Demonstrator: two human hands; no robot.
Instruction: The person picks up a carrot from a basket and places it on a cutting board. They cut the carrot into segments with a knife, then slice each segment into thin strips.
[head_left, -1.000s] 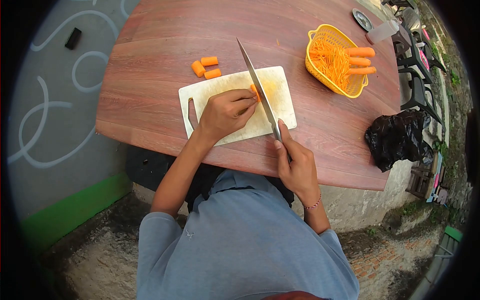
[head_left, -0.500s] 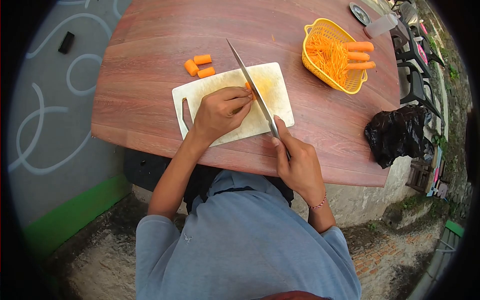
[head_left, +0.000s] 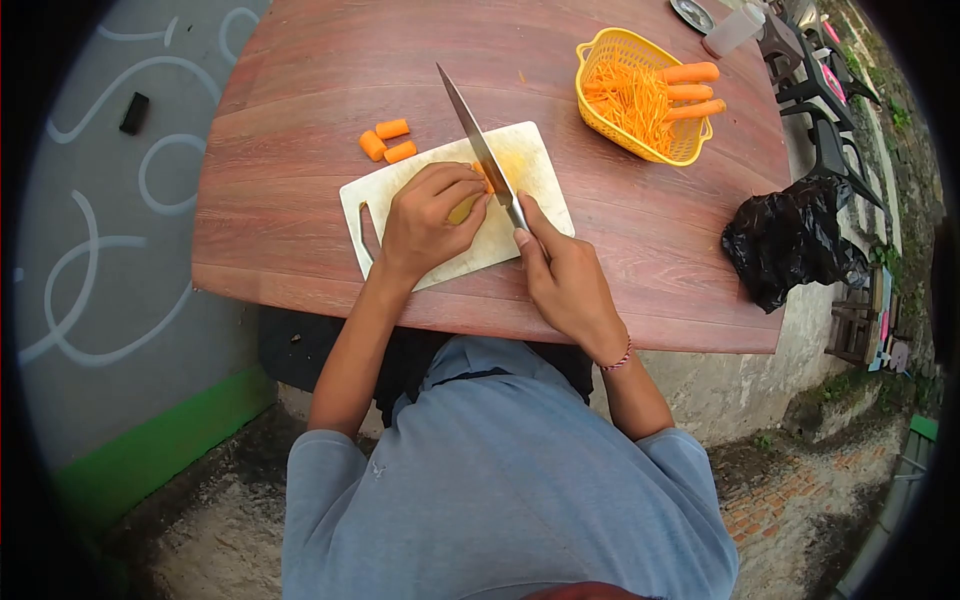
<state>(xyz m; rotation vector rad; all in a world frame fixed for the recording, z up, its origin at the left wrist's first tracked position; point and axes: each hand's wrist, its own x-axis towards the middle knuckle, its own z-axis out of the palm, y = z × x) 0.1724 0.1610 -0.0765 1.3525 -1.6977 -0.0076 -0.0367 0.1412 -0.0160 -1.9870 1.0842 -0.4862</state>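
A white cutting board point(head_left: 515, 235) with yellowish stains lies at a slant near the table's front edge. On it my left hand point(head_left: 432, 220) is bent round a small carrot piece point(head_left: 481, 178), mostly hidden by the fingers and blade. My right hand point(head_left: 567, 278) grips the handle of a long knife point(head_left: 472, 125), whose blade crosses the board and points up and left, right beside the carrot piece. Three short carrot chunks point(head_left: 393, 129) lie on the table just beyond the board's left part.
A yellow basket point(head_left: 640, 147) at the back right holds shredded carrot point(head_left: 628, 95) and whole carrots point(head_left: 690, 73). Behind it are a plastic bottle point(head_left: 733, 30) and a round metal dish point(head_left: 692, 14). A black plastic bag point(head_left: 790, 240) sits at the table's right edge.
The view has shifted a little, so the table things appear slightly moved. My right hand and the knife have moved slightly left, and the blade still stands beside my left fingers.
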